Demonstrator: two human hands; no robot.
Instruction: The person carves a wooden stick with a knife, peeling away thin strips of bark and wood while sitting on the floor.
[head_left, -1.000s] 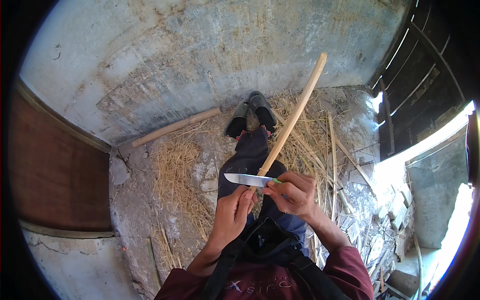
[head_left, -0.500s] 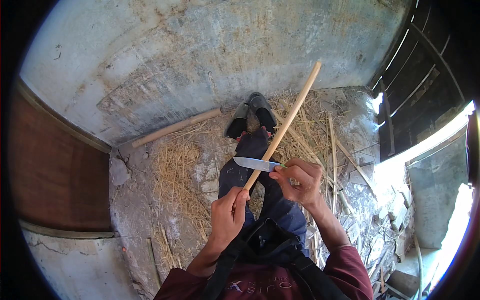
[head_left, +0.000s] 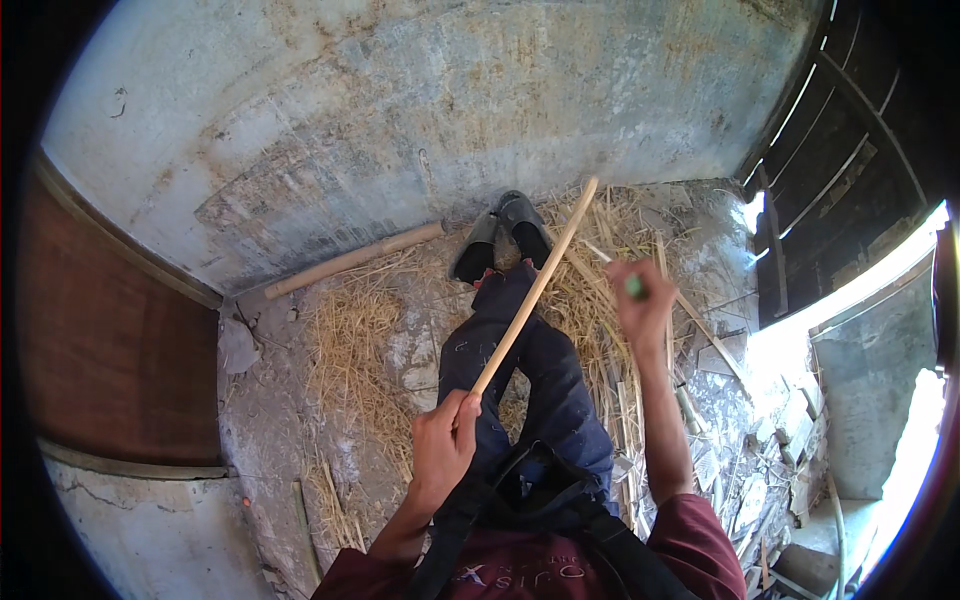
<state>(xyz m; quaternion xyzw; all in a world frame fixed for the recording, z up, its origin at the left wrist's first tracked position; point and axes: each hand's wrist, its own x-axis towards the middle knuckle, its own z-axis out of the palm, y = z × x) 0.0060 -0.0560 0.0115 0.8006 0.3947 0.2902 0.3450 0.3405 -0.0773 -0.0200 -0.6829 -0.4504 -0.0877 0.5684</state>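
Note:
My left hand (head_left: 444, 445) is closed round the near end of a long, pale wooden stick (head_left: 533, 293). The stick slants up and away to the right over my legs, its far end in front of the wall. My right hand (head_left: 643, 299) is held out to the right of the stick, apart from it, and is a little blurred. Its fingers are wrapped round the green handle of a knife (head_left: 634, 287). Only a thin pale sliver of the blade shows beyond the fingers, pointing toward the stick.
Straw and shavings (head_left: 355, 335) litter the floor round my outstretched legs (head_left: 500, 330). A thick round pole (head_left: 355, 262) lies along the foot of the stained wall (head_left: 450, 100). Thin strips of wood lie at right, near rubble (head_left: 790, 430). A brown panel (head_left: 120, 350) stands at left.
My right hand has moved forward and right with the knife, whose blade has left the stick and turned nearly edge-on. The stick's far end has dropped lower and nearer.

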